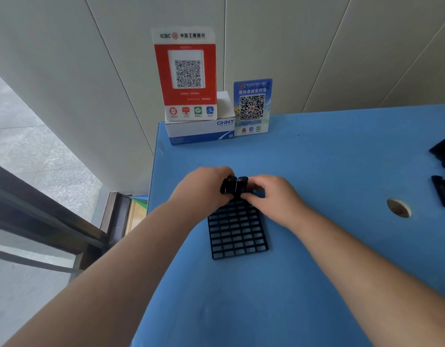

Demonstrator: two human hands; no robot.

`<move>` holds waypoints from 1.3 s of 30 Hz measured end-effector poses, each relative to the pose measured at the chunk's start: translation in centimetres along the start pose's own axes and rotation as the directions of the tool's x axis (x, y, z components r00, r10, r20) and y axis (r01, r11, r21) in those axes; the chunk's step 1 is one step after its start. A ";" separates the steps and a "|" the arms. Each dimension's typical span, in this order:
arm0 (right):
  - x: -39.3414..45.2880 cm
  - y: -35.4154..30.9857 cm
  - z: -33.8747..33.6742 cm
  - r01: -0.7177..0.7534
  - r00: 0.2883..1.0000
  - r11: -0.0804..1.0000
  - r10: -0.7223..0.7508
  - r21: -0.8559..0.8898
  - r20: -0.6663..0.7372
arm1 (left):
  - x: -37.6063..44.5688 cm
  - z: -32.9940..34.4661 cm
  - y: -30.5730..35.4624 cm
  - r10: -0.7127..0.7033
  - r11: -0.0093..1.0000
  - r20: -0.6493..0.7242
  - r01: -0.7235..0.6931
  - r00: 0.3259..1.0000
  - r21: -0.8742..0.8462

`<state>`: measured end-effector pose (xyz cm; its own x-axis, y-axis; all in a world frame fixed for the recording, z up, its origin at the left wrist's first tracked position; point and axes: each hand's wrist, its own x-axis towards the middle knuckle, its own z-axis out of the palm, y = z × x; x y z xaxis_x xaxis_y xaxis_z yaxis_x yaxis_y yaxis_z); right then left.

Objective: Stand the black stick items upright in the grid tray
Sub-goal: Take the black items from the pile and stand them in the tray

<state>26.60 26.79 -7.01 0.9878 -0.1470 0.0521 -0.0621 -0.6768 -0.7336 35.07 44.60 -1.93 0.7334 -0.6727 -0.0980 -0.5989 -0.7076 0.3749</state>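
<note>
Head view: a blue bench [316, 159] fills the lower right, set against a pale panelled wall. A black grid tray [237, 232] lies flat near the bench's left edge, about midway between its far and near edges. Most of the tray's cells that show hold nothing.

At the tray's far end two black stick items stand upright side by side. The left stick item [227, 185] is held by the left hand [206, 189], whose fingers curl round it from the left; that grip is closed on the stick. The right stick item [241, 184] is pinched by the right hand [274, 194], fingers curled in from the right, thumb low by the tray; that grip too is closed on its stick. The two sticks touch or nearly touch; which cells they sit in is hidden by the fingers.

More black parts [443, 169] lie at the bench's right edge. A round hole [398, 208] is cut in the bench between them and the tray.

In the far left corner sits a white CHNT box [199, 131], a red QR sign [185, 76] standing on it, and a blue QR sign [252, 106] just beside it.
</note>
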 end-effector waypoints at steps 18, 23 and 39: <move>-10.0 -1.4 -6.8 -0.170 0.930 0.962 0.086 -0.212 -0.357 | -6.7 -1.7 3.5 0.153 0.974 -0.368 -0.077 0.917 0.213; -14.9 -1.4 -10.3 -0.247 0.927 0.894 0.105 -0.375 -0.360 | -8.1 -0.5 7.9 0.277 0.937 -0.260 -0.200 0.925 0.285; -35.8 4.4 -23.8 -0.448 0.868 0.775 0.259 -0.446 -0.423 | -14.4 8.2 29.7 0.260 0.954 -0.305 -0.195 0.916 0.228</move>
<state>-12.47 11.94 4.03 0.7812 -0.6081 0.1413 -0.5547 -0.7799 -0.2899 4.12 31.46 3.05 0.6142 -0.7343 0.2892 -0.7877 -0.5931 0.1668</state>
